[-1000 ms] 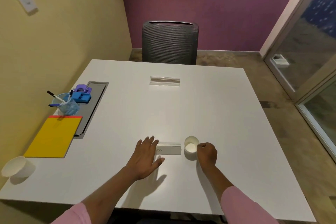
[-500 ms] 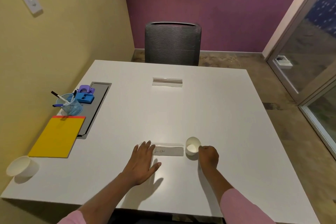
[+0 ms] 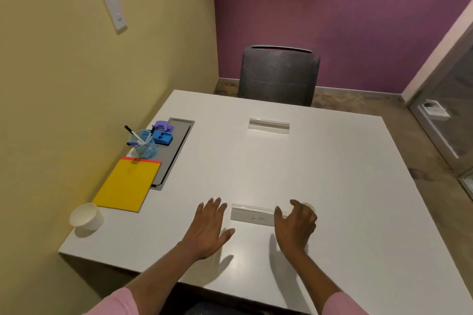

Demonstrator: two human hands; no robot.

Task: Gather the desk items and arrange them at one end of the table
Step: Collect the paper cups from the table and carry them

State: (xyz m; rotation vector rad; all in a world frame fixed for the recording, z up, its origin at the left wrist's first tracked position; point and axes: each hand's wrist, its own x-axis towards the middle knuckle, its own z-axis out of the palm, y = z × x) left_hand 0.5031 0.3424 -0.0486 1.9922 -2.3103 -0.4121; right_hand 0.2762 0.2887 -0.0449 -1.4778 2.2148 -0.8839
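A clear acrylic name plate lies near the front of the white table. My left hand rests flat on the table just left of the plate, fingers straight. At the plate's right end hovers my right hand, its fingers spread and loosely bent and its thumb by the plate's edge. A white paper cup is mostly hidden behind that hand, and only its rim peeks out. I cannot tell whether the hand touches the cup. A second name plate lies at the far middle.
Along the left edge stand another paper cup, a yellow notebook, a blue pen holder with pens, a blue block and a purple item on a grey inset panel. A grey chair stands beyond the far edge.
My right hand has opened from a fist beside the cup and moved left over it, toward the plate's right end. My left hand stays flat. The view has turned left.
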